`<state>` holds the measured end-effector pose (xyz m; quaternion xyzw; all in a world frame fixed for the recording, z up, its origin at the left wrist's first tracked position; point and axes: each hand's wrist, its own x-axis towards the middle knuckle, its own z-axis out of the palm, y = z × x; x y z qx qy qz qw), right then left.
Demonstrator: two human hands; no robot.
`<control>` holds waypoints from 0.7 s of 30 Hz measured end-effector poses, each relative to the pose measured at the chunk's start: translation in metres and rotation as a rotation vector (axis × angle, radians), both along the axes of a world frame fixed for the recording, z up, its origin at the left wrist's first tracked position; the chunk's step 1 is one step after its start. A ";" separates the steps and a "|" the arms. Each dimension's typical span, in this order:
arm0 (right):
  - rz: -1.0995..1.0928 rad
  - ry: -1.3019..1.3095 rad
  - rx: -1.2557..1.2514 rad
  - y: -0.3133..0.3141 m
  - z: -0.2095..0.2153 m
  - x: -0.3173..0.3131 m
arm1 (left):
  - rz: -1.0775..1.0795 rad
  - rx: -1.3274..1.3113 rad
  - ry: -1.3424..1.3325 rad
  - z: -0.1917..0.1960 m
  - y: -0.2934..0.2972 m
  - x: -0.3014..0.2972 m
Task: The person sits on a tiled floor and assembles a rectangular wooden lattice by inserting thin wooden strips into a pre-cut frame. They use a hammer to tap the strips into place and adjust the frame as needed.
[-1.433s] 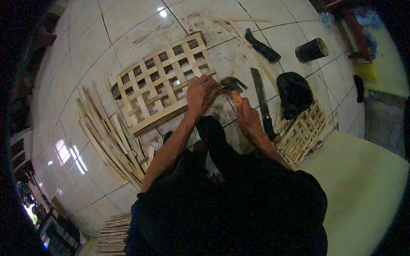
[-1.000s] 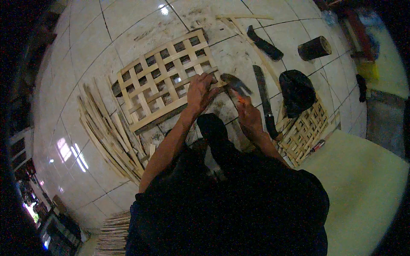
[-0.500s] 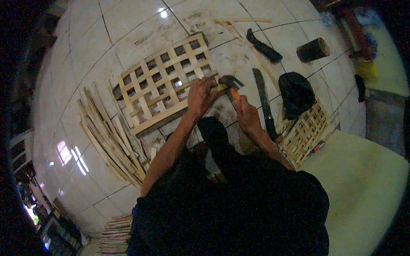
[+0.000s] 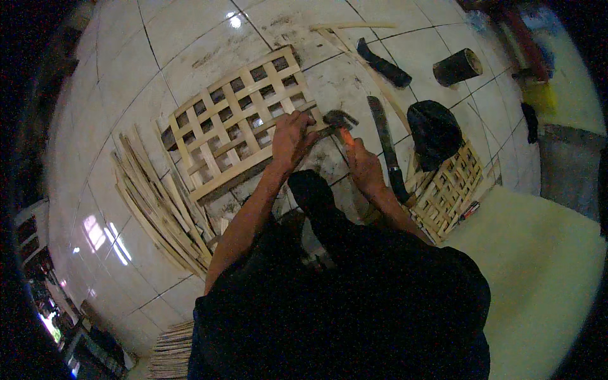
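Note:
A woven lattice panel (image 4: 253, 136) of pale flat strips, bamboo by its look, lies on the floor in front of me. My left hand (image 4: 292, 142) is closed at its near right corner, fingers bent around the edge strips; the fingertips are partly hidden. Just right of that corner is the dark head of a claw hammer (image 4: 342, 120). My right hand (image 4: 366, 166) wraps around its orange handle. To the right of this hand lies a long-bladed machete (image 4: 384, 136) with a dark handle.
Loose strips (image 4: 158, 196) lie in a pile at the left, with more strips (image 4: 172, 351) at the lower left. At the right are a dark rounded object (image 4: 434, 135), a second lattice (image 4: 451, 190), a dark cylinder (image 4: 457, 68), a dark curved piece (image 4: 384, 63) and a pale-green surface (image 4: 532, 266).
The whole view has shifted slightly. The hammer head has tilted a little beside the panel's corner, still in my right hand. My left hand keeps its place on the lattice.

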<state>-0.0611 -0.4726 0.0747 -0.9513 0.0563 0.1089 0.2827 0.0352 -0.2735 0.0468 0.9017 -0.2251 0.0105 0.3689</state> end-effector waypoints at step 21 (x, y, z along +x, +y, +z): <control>0.359 -0.359 -0.206 -0.044 -0.009 -0.052 | 0.062 -0.211 -0.005 0.037 0.081 -0.055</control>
